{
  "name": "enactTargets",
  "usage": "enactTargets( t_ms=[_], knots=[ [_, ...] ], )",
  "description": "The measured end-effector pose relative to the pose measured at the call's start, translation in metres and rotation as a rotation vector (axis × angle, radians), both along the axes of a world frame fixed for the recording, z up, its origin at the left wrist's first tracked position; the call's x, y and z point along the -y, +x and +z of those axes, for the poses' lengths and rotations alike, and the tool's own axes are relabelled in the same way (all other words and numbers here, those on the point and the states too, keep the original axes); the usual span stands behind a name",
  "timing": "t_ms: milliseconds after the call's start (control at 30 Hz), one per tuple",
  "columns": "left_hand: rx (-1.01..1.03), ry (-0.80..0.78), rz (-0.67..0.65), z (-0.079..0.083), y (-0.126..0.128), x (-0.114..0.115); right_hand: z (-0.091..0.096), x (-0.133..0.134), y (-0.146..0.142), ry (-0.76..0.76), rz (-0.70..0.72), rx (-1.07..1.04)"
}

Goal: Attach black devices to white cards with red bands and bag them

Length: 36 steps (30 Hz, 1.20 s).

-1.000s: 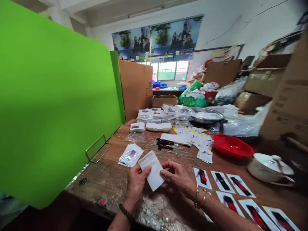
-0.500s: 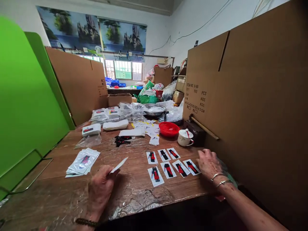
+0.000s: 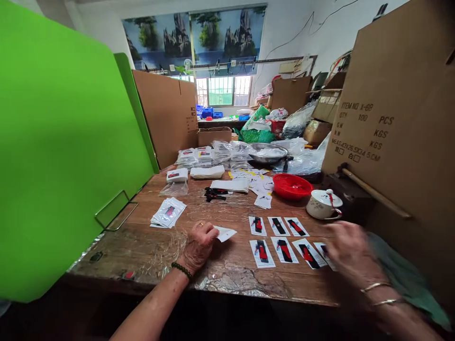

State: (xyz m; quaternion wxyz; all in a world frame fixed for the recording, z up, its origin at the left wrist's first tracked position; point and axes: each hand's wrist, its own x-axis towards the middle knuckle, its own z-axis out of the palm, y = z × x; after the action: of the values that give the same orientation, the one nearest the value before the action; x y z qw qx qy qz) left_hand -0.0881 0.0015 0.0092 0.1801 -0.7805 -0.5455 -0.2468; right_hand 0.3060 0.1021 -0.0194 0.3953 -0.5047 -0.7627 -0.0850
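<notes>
My left hand is closed, thumb and fingers pinching a white paper card just above the wooden table. To its right, several white cards with black-and-red pieces on them lie in two rows. My right hand is smeared by motion and partly covers the rightmost front card; whether it holds anything cannot be made out. Left of my left hand is a loose stack of bagged cards, a black-and-red piece showing on top. Black-and-red pieces lie in a heap farther back.
A red bowl and a lidded cup stand right of centre. Behind are white paper stacks, scattered slips, bagged packs and a metal basin. Cardboard and a green panel flank the table.
The view has swung left, shifting the scene rightward. The white card in my left hand has tipped lower. My right hand has moved partly over the rightmost front card.
</notes>
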Motion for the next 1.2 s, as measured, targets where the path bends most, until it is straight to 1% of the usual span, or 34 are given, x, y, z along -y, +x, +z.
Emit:
enactTargets(
  t_ms=[67,133,167,200,267,400,533,667,767,833,933,1000,1100,1200],
  knots=[
    [-0.011,0.047,-0.039,0.000,0.000,-0.001,0.012,0.023,-0.074,0.017,0.239,-0.009],
    [-0.017,0.081,-0.069,0.000,-0.002,-0.002,0.015,0.044,-0.138,0.066,0.433,-0.028],
    [-0.018,0.095,-0.085,0.001,-0.003,-0.002,0.014,0.052,-0.163,0.103,0.496,-0.030],
    [-0.018,0.109,-0.099,0.002,-0.005,-0.003,0.012,0.058,-0.182,0.120,0.531,-0.026],
    [-0.018,0.130,-0.122,0.005,-0.009,-0.004,0.008,0.061,-0.207,0.158,0.581,-0.026],
    [0.008,0.138,-0.145,0.009,-0.019,-0.010,0.010,0.049,-0.225,0.163,0.564,-0.034],
    [0.125,0.091,-0.143,0.005,-0.023,-0.021,0.013,0.042,-0.236,0.142,0.572,0.033],
    [0.272,0.057,-0.106,-0.004,-0.024,-0.030,0.010,0.041,-0.243,0.130,0.479,0.048],
    [0.275,0.043,-0.094,-0.007,-0.023,-0.032,0.009,0.036,-0.243,0.153,0.449,0.056],
    [0.262,0.066,-0.035,-0.007,-0.021,-0.032,0.009,0.031,-0.242,0.138,0.449,0.087],
    [0.280,0.067,0.117,-0.010,-0.021,-0.031,0.009,0.026,-0.243,0.038,0.392,0.174],
    [0.321,0.003,0.173,-0.014,-0.022,-0.032,0.009,0.024,-0.246,-0.068,0.340,0.217],
    [0.444,-0.107,0.150,-0.023,-0.025,-0.033,0.008,0.022,-0.251,-0.271,0.321,0.216],
    [0.502,-0.157,0.110,-0.028,-0.026,-0.031,0.010,0.017,-0.254,-0.497,0.309,0.152]
  ],
)
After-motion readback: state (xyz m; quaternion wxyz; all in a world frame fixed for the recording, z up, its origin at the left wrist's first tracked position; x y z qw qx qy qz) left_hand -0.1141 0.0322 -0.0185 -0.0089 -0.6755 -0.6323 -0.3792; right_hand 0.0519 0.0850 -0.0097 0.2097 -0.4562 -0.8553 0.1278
